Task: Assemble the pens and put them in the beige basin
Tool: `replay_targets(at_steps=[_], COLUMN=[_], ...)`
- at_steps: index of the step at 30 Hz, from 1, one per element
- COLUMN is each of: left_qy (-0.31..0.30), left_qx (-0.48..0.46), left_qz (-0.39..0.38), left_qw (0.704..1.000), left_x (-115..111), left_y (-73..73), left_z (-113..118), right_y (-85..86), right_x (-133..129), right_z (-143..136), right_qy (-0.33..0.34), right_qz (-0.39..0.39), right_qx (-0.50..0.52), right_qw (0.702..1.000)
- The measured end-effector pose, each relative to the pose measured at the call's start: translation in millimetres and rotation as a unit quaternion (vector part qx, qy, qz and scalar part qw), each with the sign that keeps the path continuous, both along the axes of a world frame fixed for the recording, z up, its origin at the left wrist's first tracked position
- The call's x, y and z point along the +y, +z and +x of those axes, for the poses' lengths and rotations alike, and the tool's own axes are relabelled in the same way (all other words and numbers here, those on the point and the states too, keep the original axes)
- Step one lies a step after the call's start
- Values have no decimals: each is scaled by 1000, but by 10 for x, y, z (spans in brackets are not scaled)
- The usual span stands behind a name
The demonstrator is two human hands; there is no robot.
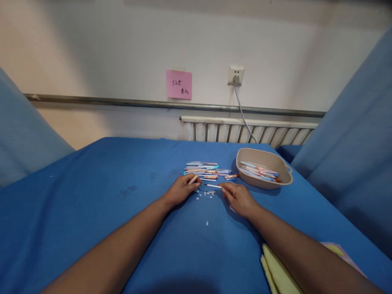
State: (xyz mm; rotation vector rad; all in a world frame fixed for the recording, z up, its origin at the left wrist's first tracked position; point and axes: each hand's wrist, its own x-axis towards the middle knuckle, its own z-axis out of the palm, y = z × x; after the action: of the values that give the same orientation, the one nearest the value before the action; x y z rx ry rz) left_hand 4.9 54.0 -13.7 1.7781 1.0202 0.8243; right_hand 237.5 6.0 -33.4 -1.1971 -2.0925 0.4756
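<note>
My left hand (181, 190) is closed round a pale pen barrel (192, 179). Between the fingertips of my right hand (239, 198) is a thin white pen refill (212, 185). Its dark end points left and reaches the fingertips of my left hand; whether it touches the barrel I cannot make out. Just beyond both hands, several pens and pen parts (202, 164) lie in rough rows on the blue cloth. Several small white plastic bits (210, 197) are scattered below the refill, and one lone white bit (207, 223) lies closer to me.
A beige basin (264, 154) with several pens (259, 170) in it stands to the right. Yellow fabric (277, 269) lies under my right forearm. Behind the blue-covered surface (92, 183) are a radiator (245, 122), a wall socket (236, 75) with a plugged cord, and a pink note (179, 85).
</note>
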Motion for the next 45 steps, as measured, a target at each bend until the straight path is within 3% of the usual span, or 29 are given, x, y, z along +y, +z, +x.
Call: replay_targets(at_steps=[18, 25, 29, 35, 41, 45], left_qy=[-15, 20, 39, 2, -40, -52], left_qx=[4, -43, -77, -92, -59, 30], left_qz=[-22, -67, -81, -90, -62, 4], left_qw=[1000, 997, 993, 992, 996, 998], left_x=[-117, -187, -200, -238, -299, -266], left_y=[65, 113, 120, 111, 150, 217], left_z=[105, 181, 183, 227, 271, 167], right_y=[80, 204, 286, 313, 281, 245], right_x=[-78, -181, -239, -278, -273, -229], right_z=[-39, -83, -91, -115, -128, -82], right_qy=[30, 6, 52, 94, 81, 49], right_qz=[-22, -52, -47, -47, -23, -33], right_qx=[-52, -75, -91, -84, -54, -26], right_qw=[998, 996, 993, 991, 995, 998])
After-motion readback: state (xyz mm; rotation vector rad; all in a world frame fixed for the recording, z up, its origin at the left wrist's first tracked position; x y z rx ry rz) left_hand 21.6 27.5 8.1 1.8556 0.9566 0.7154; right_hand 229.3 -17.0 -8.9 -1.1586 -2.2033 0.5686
